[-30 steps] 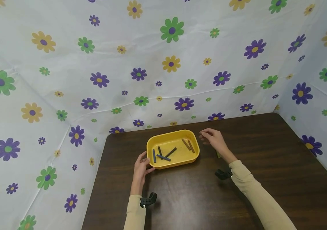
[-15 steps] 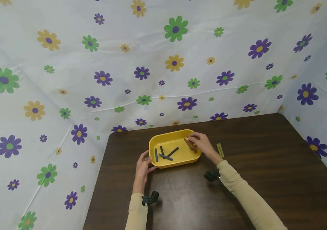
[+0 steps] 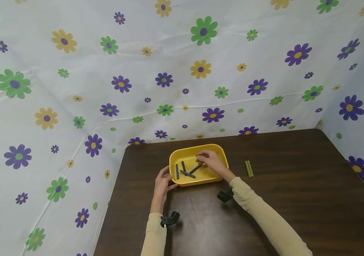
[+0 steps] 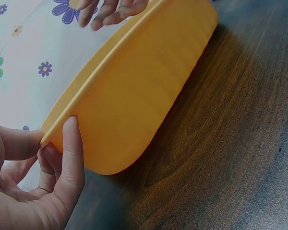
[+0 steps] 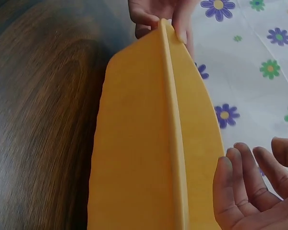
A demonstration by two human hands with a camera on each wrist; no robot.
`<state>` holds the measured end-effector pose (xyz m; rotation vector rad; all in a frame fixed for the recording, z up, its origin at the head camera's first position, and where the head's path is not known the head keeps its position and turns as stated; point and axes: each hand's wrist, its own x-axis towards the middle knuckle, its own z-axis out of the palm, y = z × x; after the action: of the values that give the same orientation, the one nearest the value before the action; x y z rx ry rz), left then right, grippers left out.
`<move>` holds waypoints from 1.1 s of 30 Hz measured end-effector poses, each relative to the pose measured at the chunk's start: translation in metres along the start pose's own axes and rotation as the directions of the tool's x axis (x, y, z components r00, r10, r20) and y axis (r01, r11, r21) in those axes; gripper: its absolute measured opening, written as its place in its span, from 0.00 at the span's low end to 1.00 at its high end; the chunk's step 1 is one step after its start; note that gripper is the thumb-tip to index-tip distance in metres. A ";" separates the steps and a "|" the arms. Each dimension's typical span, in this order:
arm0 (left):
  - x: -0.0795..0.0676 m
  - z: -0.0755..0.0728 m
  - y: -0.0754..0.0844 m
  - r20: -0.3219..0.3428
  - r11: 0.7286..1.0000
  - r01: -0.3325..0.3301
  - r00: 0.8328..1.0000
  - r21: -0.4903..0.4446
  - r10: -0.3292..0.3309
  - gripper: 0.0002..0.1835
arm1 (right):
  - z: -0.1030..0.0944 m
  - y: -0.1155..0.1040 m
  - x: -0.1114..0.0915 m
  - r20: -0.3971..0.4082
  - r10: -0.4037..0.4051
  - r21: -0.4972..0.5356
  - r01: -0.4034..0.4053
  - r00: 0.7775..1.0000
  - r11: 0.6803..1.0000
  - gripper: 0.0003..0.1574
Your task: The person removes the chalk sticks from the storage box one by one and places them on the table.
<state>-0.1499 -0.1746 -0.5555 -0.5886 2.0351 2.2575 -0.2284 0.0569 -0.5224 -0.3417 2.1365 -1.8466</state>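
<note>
Left hand (image 3: 162, 185) pinching the yellow tray (image 4: 129, 105) steady, the right hand (image 3: 213, 162), loosely parted, should take the nearest black stick (image 3: 195, 169) gently.

A dark brown, wood-grained desk (image 3: 297, 199) with rounded far corners shows a pale sheen on its nearer part. Behind it and along both sides hangs creased white cloth (image 3: 137, 67) printed with purple, green and yellow flowers (image 3: 204, 31).
</note>
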 end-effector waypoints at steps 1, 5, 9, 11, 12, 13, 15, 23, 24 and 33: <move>0.000 0.000 0.000 0.002 1.000 -0.001 1.000 0.000 0.001 0.24 | 0.002 0.000 0.002 0.006 0.000 -0.004 0.000 1.000 1.000 0.21; 0.002 0.001 -0.001 0.001 1.000 0.004 1.000 -0.007 -0.004 0.24 | 0.010 0.003 0.007 0.034 -0.007 -0.041 0.008 0.999 0.999 0.21; 0.004 0.002 -0.001 0.001 1.000 0.010 1.000 -0.008 -0.010 0.24 | 0.017 0.003 0.009 0.051 0.013 -0.071 -0.009 0.999 0.997 0.18; 0.005 0.002 -0.001 0.006 1.000 0.011 1.000 -0.008 -0.011 0.24 | 0.020 0.002 0.010 0.061 0.019 -0.091 -0.013 0.998 0.996 0.19; 0.005 0.002 -0.001 0.008 1.000 0.015 1.000 -0.011 -0.015 0.24 | 0.022 0.003 0.010 0.064 0.018 -0.104 -0.011 0.998 0.995 0.19; 0.006 0.001 -0.001 0.010 1.000 0.017 1.000 -0.012 -0.017 0.24 | 0.024 0.004 0.011 0.068 0.013 -0.117 -0.005 0.998 0.993 0.19; 0.006 0.000 0.000 0.019 1.000 0.024 1.000 -0.020 -0.024 0.24 | 0.028 0.006 0.014 0.074 -0.001 -0.143 0.011 0.997 0.990 0.19; -0.004 -0.001 0.014 0.073 0.999 0.043 0.996 -0.018 -0.042 0.26 | 0.043 0.017 0.019 0.074 -0.064 -0.222 0.079 0.995 0.972 0.15; -0.006 -0.001 0.017 0.075 0.999 0.045 0.996 -0.016 -0.044 0.26 | 0.044 0.018 0.019 0.076 -0.068 -0.227 0.084 0.995 0.970 0.15; -0.016 -0.001 0.025 0.084 0.999 0.032 0.996 -0.025 -0.030 0.26 | 0.058 0.024 0.023 0.119 -0.113 -0.304 0.145 0.986 0.942 0.17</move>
<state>-0.1420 -0.1754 -0.5268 -0.5145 1.9472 2.2547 -0.2272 -0.0015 -0.5553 -0.6448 2.3849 -1.5131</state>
